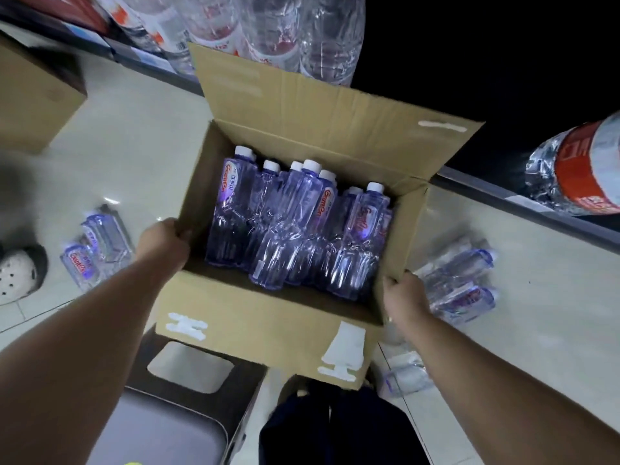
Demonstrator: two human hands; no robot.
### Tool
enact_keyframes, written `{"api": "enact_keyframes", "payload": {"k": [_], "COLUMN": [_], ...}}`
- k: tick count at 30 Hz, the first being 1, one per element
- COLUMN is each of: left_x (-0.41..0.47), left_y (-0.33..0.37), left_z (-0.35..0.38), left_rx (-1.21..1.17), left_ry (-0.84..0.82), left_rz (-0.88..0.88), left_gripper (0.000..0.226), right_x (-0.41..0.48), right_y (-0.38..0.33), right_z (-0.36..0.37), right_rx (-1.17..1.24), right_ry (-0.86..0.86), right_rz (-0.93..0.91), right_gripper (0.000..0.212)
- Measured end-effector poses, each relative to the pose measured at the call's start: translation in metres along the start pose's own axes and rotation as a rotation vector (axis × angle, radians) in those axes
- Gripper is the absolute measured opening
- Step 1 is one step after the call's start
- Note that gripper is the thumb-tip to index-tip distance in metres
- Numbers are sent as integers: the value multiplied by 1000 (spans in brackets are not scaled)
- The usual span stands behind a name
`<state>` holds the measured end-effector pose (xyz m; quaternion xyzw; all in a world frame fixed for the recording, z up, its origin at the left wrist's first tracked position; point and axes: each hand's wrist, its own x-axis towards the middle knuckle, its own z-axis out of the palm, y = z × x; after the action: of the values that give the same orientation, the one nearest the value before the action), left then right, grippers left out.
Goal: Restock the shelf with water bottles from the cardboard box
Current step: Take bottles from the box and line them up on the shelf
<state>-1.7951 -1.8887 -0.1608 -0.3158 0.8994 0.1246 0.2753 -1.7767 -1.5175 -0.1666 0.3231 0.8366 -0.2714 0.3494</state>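
Observation:
An open cardboard box (255, 317) is held in mid-frame above the pale floor. Inside it lie several clear purple-tinted water bottles (295, 226) with white caps, leaning on one another. My left hand (164, 245) grips the box's left wall at its rim. My right hand (404, 298) grips the right front corner of the box. The far flap of the box stands up toward the shelf edge (503, 199), which runs across the upper right.
Loose purple bottles lie on the floor at the left (95, 246), at the right (461, 283) and below the box (406, 377). Large red-labelled bottles (583, 169) stand on the shelf. Another cardboard box (33, 95) is at the upper left, a grey bin (174, 407) below.

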Motion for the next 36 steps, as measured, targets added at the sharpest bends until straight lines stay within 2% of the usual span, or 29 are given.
{"api": "enact_keyframes", "payload": {"k": [3,7,10,14,18,25,28,30,36], "left_x": [-16,-72,-125,-192,-247,-330,-356,-371,-397], "left_y": [1,15,36,78,122,178,196,200,198], "left_z": [-3,-31,-70,-136,-194,-266,-294,-307,-335], "left_rx": [21,20,94,235,323,371,407,419,439], "left_ry": [-49,-67,-60,-18,3,39,48,60,97], "left_rz": [-46,-38,122,452,580,620,605,592,552], "left_gripper": [28,35,42,45,44,43,44,45,47], "right_x": [-1,-49,-109,-174,-228,-292,-312,-322,-346], "right_y": [-5,-14,-28,-56,-86,-123,-135,-140,-152], "right_z": [-14,-44,-77,-127,-178,-257,-286,-299,-318], "right_rx": [-11,-142,-240,-274,-302,-177,-135,-159,-165], "right_ry": [0,-84,-141,-109,-59,-67,-37,-20,-47], "right_rz": [-19,-67,-232,-428,-526,-526,-589,-633,-687], "right_gripper": [17,30,48,45,42,43,34,29,36]}}
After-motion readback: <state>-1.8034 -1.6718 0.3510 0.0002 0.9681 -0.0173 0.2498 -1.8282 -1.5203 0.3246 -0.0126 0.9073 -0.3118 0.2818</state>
